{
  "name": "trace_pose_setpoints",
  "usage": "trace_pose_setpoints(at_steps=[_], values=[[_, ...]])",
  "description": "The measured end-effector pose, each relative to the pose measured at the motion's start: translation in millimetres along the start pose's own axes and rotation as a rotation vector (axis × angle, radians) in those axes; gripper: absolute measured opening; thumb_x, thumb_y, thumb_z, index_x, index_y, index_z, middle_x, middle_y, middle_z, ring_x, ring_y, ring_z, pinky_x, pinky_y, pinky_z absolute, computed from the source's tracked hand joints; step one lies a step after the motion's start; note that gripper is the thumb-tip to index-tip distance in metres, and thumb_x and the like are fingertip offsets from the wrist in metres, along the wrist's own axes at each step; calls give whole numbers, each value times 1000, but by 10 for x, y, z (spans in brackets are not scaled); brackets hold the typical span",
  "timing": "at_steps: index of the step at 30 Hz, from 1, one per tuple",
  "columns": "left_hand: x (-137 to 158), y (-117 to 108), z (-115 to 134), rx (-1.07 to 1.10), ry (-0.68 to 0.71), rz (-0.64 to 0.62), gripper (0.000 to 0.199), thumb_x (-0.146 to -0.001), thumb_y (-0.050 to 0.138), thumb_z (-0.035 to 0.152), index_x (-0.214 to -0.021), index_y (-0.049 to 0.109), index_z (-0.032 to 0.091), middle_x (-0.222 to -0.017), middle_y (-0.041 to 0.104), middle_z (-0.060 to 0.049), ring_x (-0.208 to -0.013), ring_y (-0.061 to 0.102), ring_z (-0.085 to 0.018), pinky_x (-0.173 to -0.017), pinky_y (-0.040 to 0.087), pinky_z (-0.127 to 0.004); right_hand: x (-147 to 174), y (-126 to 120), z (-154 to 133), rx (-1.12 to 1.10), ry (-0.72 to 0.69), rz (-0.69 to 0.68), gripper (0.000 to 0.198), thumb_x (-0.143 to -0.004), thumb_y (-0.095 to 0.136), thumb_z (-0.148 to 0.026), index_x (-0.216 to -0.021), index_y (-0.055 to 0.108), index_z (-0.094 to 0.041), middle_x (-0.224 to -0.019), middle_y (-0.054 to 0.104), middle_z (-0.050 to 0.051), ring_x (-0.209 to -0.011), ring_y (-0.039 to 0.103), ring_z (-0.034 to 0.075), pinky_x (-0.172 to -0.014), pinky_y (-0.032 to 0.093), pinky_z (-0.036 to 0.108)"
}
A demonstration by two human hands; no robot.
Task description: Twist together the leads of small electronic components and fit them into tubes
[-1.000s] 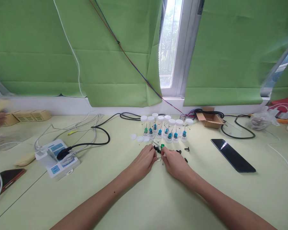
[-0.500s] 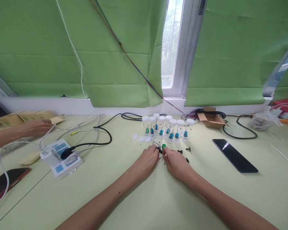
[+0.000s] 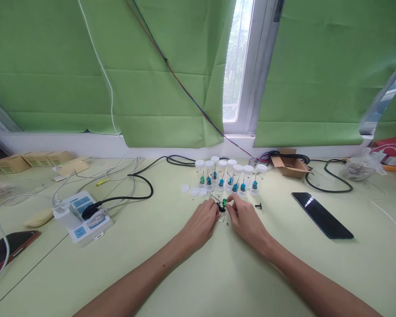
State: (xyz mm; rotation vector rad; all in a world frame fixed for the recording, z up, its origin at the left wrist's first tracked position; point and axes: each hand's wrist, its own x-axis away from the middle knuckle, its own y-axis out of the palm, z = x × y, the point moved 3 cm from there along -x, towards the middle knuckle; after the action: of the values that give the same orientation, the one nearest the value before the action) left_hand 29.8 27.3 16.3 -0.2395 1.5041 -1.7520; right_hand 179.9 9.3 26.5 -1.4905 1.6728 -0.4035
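Observation:
My left hand (image 3: 203, 221) rests on the table with its fingers closed against a small black part (image 3: 221, 208). Right beside that part is a small shiny green piece (image 3: 224, 202). My right hand (image 3: 246, 219) sits just to the right of the green piece, thumb and fingers curled into a pinch. Whatever is between those fingertips is too small to make out. Bent metal hex keys (image 3: 221, 219) lie near the fingertips. Behind my hands stands a group of clear capped vials (image 3: 222, 176) with blue or green pieces and bent metal rods inside.
Loose white discs (image 3: 194, 192) lie left of the vials. A black T-shaped part (image 3: 258, 206) and a black phone (image 3: 322, 215) are to the right. An open cardboard box (image 3: 292, 167) stands behind. On the left are a power strip (image 3: 86, 220), cables and small cartons (image 3: 11, 164).
My right hand has shifted slightly right and away from the left, exposing more of the green piece. Another person's hand at the far left has moved away from the cartons, leaving a blur.

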Motion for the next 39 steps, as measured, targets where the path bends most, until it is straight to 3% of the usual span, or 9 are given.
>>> trace_pose_setpoints(at_steps=[12,19,26,31,39], values=[[-17,-75,-7,100,-49,97,18,-99,29,19,-88,44,21,-92,52,-6,-84,48,-21,-75,42,-37,-5,-48,6,2,28,84,14,-95,46,-31,-93,55,-20,-65,61,0,-58,55,17,-55,35,25],[-12,-89,21,161,-60,135,18,-99,32,18,-86,44,21,-91,53,-4,-84,48,-20,-76,42,-36,12,-38,-56,-161,-72,88,23,-96,44,-26,-75,52,-20,-67,59,0,-57,49,14,-56,36,25],[-8,-90,-14,108,-63,210,3,-94,46,21,-91,48,21,-96,55,-5,-89,51,-21,-76,44,-35,26,-127,-80,-253,-57,246,25,-95,47,-32,-75,54,-19,-65,56,-1,-56,47,13,-56,38,24],[-5,-63,-72,94,-94,167,9,-95,44,22,-87,48,21,-92,55,-4,-83,52,-20,-69,44,-34,24,-183,-25,-312,11,356,28,-96,48,-38,-76,54,-20,-62,51,-3,-52,45,12,-51,38,23],[-42,-43,-121,130,-79,173,10,-96,44,23,-94,53,21,-98,54,-5,-90,52,-21,-75,46,-35,22,-225,-1,-381,35,443,25,-95,50,-41,-84,57,-20,-68,55,0,-54,52,13,-49,42,23]])
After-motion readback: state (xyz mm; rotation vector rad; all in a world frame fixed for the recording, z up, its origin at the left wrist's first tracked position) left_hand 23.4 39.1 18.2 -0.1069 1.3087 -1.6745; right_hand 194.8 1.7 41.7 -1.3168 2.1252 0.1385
